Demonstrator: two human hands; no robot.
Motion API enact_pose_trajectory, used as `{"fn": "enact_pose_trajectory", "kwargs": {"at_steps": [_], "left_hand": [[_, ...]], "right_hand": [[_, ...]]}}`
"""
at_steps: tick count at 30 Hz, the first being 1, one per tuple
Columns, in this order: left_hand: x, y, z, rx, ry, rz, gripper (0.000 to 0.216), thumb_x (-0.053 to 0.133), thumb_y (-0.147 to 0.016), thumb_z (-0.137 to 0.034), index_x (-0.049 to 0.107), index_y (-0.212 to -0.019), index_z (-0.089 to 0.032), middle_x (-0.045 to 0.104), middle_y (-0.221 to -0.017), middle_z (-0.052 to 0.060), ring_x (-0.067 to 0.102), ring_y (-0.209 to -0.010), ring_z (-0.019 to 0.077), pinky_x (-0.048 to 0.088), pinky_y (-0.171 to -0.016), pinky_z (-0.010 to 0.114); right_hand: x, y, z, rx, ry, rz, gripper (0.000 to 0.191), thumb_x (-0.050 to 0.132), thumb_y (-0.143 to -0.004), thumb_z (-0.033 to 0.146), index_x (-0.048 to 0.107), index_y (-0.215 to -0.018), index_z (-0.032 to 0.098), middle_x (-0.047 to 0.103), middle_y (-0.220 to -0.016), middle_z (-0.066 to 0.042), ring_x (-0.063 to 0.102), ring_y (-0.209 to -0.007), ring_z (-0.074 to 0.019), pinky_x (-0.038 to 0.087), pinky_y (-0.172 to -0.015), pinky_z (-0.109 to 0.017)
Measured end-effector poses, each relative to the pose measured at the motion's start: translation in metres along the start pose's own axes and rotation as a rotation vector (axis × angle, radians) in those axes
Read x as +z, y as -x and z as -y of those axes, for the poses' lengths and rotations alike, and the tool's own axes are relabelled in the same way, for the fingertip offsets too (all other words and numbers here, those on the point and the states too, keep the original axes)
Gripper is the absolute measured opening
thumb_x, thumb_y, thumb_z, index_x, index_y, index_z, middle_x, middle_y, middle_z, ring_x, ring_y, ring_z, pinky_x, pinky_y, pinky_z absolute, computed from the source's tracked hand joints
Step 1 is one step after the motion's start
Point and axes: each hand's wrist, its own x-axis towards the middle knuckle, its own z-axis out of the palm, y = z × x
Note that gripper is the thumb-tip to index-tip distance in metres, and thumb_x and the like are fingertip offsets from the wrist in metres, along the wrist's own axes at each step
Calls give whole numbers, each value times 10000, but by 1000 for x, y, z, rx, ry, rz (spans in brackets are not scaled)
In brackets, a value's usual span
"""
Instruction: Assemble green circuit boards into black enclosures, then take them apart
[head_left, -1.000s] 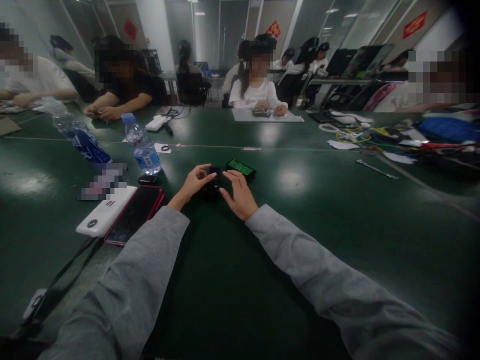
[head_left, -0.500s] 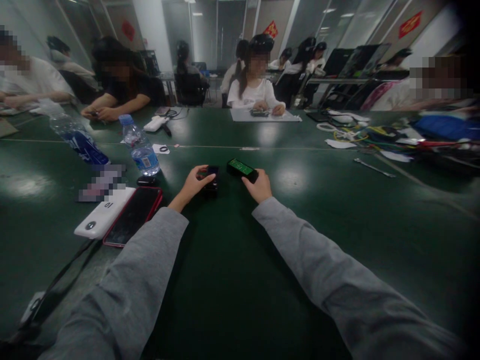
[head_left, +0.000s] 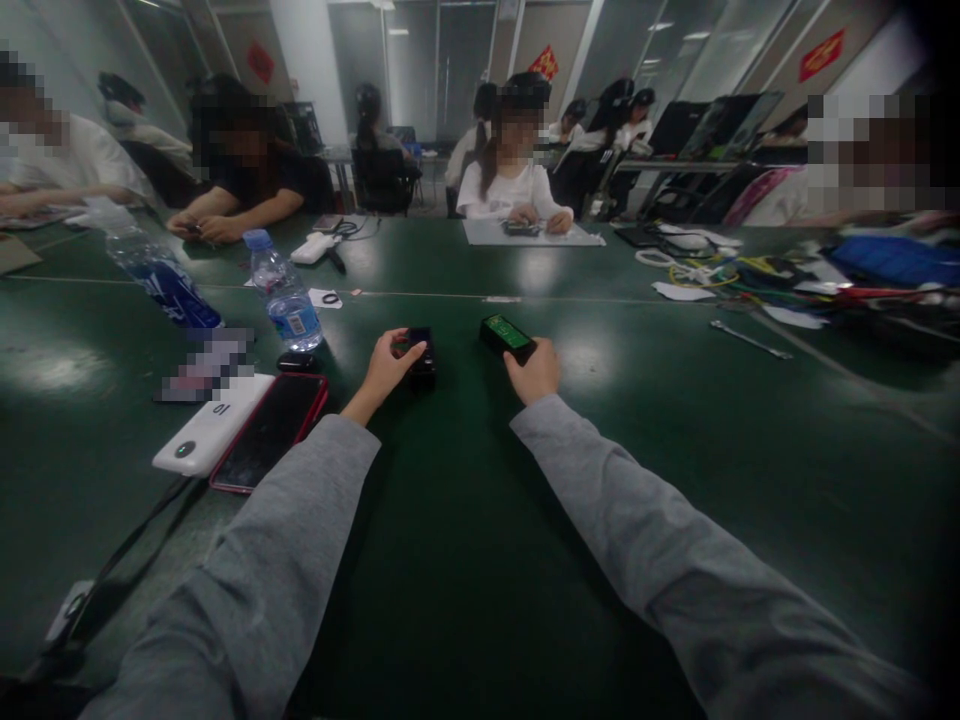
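My left hand (head_left: 386,368) is closed around a small dark box-shaped device (head_left: 422,362), thumb across its top. A short distance to the right, my right hand (head_left: 536,370) grips a black case with a green board-like face (head_left: 508,333), held at its near right end. The green face points up and carries pale markings too small to read. The two objects are apart, just above or on the green table (head_left: 450,520); I cannot tell whether they touch it. Most of my fingers are hidden behind what they hold.
To the left are a white power bank (head_left: 210,425), a red-edged phone (head_left: 274,430), a small black case (head_left: 296,361) and two bottles, one a water bottle (head_left: 289,300). A wrench (head_left: 750,340) and a heap of cables (head_left: 720,270) lie right. Several people sit beyond.
My right hand has moved right with the black green-faced case, widening the gap between the two objects. My left hand stays nearly in place, still holding the dark device.
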Motion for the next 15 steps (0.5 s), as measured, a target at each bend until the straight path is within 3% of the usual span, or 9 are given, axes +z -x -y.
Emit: {"fn": "enact_pose_trajectory", "kwargs": {"at_steps": [9, 15], "left_hand": [[1, -4, 6, -4, 7, -1, 635, 728, -835, -518, 547, -1342, -180, 579, -1320, 161, 633, -1028, 244, 543, -881, 423], [2, 0, -1, 4, -5, -27, 591, 749, -833, -475, 576, -1315, -180, 595, -1283, 141, 629, -1036, 235, 531, -923, 425]], "right_hand": [[-10, 15, 19, -354, 239, 21, 518, 678, -811, 214, 538, -1305, 146, 498, -1218, -177, 461, -1136, -359, 470, -937, -522], [-9, 17, 20, -378, 234, 65, 558, 669, -886, 370, 508, -1371, 146, 491, -1230, -188, 488, -1111, -354, 483, -916, -502]]}}
